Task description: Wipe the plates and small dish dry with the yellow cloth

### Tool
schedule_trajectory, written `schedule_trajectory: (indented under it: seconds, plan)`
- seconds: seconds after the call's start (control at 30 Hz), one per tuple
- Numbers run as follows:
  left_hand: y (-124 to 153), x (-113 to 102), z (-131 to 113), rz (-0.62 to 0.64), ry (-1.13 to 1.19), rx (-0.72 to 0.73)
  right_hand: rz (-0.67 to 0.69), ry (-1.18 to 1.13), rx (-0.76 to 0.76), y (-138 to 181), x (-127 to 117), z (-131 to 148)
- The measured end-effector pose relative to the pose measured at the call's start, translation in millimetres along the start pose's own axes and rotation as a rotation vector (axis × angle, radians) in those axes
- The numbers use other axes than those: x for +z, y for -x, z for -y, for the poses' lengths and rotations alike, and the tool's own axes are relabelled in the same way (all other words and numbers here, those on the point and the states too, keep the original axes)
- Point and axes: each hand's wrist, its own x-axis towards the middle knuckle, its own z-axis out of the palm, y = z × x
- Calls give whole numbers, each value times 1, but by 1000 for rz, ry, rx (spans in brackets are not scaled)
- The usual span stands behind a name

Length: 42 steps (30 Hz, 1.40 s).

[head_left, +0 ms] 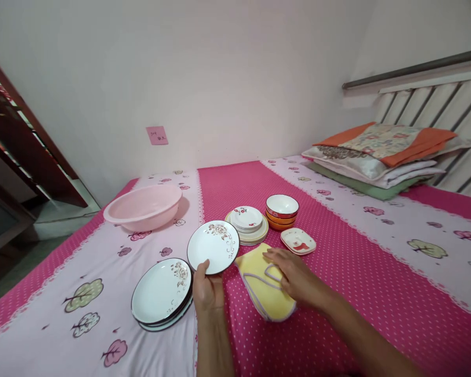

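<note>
My left hand (pixel 209 289) grips a white plate (pixel 210 246) with a dark rim and brown flowers, its thumb over the near edge. The plate is raised and tilted toward me. On my right, a yellow cloth (pixel 265 285) with a grey-purple edge hangs below my right hand (pixel 294 275), whose fingers are bent over its upper part. A stack of matching larger plates (pixel 159 293) lies left of my left hand. Beyond the cloth are a stack of small flowered plates (pixel 245 217), several orange-sided bowls (pixel 281 212) and small squarish dishes (pixel 297 240).
A pink plastic basin (pixel 145 207) stands at the left back of the patterned bedspread (pixel 235 183). Folded bedding (pixel 384 152) is piled at the back right beside a barred headboard (pixel 439 115). A pink note (pixel 157 135) is on the wall behind.
</note>
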Motion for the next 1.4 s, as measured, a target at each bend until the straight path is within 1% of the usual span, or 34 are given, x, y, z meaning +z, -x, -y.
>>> schedule_trajectory:
  seconds: [0.1,0.13,0.17,0.2,0.3,0.33,0.37,0.4,0.47,0.53,0.6,0.67,0.73,0.8,0.87,0.97,1.07,1.13,1.2,1.3,1.37,1.4]
  plan:
    - [2,3,-4,-14,11,-7,107,92,55,0,-2,-12]
    - [1,4,-4,-19,10,-5,120,87,75,1,-6,-15]
    - [1,4,-5,-27,6,-3,99,58,97,3,-10,-17]
    - [0,4,-5,-34,3,-3,31,12,124,7,-16,-18]
    - [-2,3,-4,-52,-2,-16,-302,-123,232,26,-31,-19]
    - [-3,3,-4,-57,-4,-22,-353,-134,258,34,-33,-19]
    - [-3,3,-4,-60,-7,-26,-327,-121,260,44,-34,-18]
    - [-3,3,-4,-62,-10,-29,-240,-90,238,53,-33,-17]
    - [-2,3,-4,-60,-8,-23,-29,-5,144,68,-26,-12]
    - [-1,4,-3,-56,4,-9,115,71,56,77,-16,-4]
    - [-1,4,-2,-49,9,-5,179,110,6,78,-7,7]
    - [0,4,-1,-50,1,-11,226,127,-11,76,1,18]
    - [0,4,-1,-52,-2,-19,261,160,12,73,9,27]
    - [0,5,-1,-55,4,-22,266,191,56,72,16,30]
    - [0,5,-2,-64,7,-24,236,163,90,73,20,26]
    - [0,5,-2,-86,1,-16,169,31,125,75,19,13]
    - [-2,4,-2,-93,2,-9,121,16,88,78,13,2]
    - [-3,3,-1,-94,3,-7,92,35,50,80,12,1]
    - [-3,2,0,-94,0,-6,38,-1,78,79,11,5]
    - [-3,2,0,-97,-8,-7,-120,-156,236,67,1,17]
    - [-3,2,-1,-94,-11,-8,-291,-323,362,55,-15,22]
    - [-4,1,-1,-91,-10,-11,-406,-434,422,50,-25,21]
